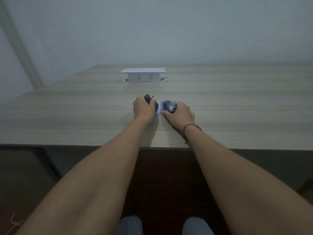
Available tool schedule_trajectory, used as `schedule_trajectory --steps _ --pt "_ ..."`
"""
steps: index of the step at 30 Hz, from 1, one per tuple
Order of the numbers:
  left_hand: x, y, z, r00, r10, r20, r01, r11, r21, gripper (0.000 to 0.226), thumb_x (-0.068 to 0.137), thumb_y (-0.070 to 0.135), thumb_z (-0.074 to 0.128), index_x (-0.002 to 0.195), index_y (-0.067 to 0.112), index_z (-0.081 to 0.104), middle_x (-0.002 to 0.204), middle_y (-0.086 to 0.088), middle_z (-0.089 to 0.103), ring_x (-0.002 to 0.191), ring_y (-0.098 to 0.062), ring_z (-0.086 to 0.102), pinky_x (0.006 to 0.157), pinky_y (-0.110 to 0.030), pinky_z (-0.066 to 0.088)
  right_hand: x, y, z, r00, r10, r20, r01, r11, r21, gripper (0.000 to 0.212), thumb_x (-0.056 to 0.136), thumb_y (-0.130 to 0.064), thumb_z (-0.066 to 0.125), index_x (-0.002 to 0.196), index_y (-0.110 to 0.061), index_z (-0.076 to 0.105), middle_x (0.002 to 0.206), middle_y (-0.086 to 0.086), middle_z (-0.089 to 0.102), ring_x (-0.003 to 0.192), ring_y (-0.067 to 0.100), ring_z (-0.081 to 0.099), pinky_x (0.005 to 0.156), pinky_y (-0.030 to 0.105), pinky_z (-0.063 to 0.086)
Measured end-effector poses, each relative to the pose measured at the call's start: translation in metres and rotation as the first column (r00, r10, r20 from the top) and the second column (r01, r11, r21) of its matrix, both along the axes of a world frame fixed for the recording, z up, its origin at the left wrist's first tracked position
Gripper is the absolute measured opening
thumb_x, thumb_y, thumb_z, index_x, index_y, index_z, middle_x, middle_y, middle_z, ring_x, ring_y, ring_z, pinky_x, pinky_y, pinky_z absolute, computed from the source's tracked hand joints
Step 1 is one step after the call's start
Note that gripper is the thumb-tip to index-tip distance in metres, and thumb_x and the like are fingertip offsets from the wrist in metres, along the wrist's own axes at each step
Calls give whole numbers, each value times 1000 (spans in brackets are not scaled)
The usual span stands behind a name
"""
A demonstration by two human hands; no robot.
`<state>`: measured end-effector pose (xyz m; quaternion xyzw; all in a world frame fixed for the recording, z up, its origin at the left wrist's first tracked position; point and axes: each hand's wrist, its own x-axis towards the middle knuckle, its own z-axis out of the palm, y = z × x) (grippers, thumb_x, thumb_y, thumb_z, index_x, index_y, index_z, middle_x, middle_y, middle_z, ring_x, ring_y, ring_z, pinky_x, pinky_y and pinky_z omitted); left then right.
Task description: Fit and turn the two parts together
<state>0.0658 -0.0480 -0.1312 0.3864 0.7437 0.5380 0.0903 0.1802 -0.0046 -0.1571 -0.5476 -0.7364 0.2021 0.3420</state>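
left hand (142,107): grips dark object (147,98) (mostly hidden) | right hand (180,114): holds mouse (170,106)

Dim rm — wood-grain desk (67,119), pale wall (169,28).

You are looking at almost no readable writing. Pale lettering is showing on the dark mouse (170,106) that your right hand (180,114) is holding on the wooden desk (237,107), but it is blurring too much to spell out; only a shape like a "W" is coming through. The white socket box (143,74) at the back of the desk is showing two outlets and no legible labels or numbers.
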Motion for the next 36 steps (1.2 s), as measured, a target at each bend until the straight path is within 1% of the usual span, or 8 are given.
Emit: schedule_trajectory --steps 5,8,15,17,20,25,31,36 --pt "1 1 0 997 -75 24 75 997 -10 35 87 30 66 95 -5 67 92 -15 66 80 -24 61 66 -29 47 3 1 4 999 -33 -14 33 999 2 45 76 -53 69 104 -18 65 98 2 69 94 24 62 94 40 45" --pt "-4 -5 1 994 -100 -32 99 994 -40 28 86 25 67 78 -2 64 77 -11 61 70 -22 56 61 -28 43 1 -2 5 998 3 -59 -4 1000 -12 37 81 -58 57 82 -21 63 85 2 68 87 25 62 92 43 47" --pt "-8 -3 5 992 -122 4 123 992 -42 26 85 25 69 84 -1 64 92 -16 66 80 -28 64 70 -32 55 3 3 13 971 -122 -204 106 990 -89 45 99 -40 36 105 -6 66 92 9 60 85 28 53 73 29 34" --pt "-13 -2 5 992 -123 30 124 991 -44 30 83 26 71 86 -3 65 94 -18 68 84 -32 68 77 -41 59 4 5 14 970 -134 -203 117 989 -93 45 101 -37 35 106 -5 66 93 11 59 85 28 52 73 28 32" --pt "-20 -1 5 993 -105 44 107 994 -36 28 82 25 71 79 -2 64 85 -15 65 79 -29 67 78 -44 59 3 10 13 970 -127 -206 109 989 -98 43 95 -41 41 98 -9 71 97 12 67 93 31 62 73 29 39" --pt "-24 2 2 996 -71 56 73 997 -29 21 84 23 69 78 4 63 80 -10 61 73 -24 57 64 -29 46 -4 11 10 982 -84 -168 71 994 -81 40 82 -52 52 79 -16 69 79 2 69 80 24 65 81 36 53" --pt "-12 14 2 995 -1 98 5 999 -37 40 87 28 67 113 -2 64 116 -17 65 100 -30 66 78 -30 51 -7 9 10 981 -95 -168 86 995 -59 45 81 -55 53 76 -14 69 73 2 68 77 24 65 84 39 52" --pt "-12 6 5 977 -189 97 193 981 -33 29 85 27 69 88 -1 69 86 -19 70 77 -29 69 70 -36 57 -6 11 11 977 -145 -160 138 989 -54 44 84 -53 52 88 -13 71 83 5 67 82 26 61 95 41 46"
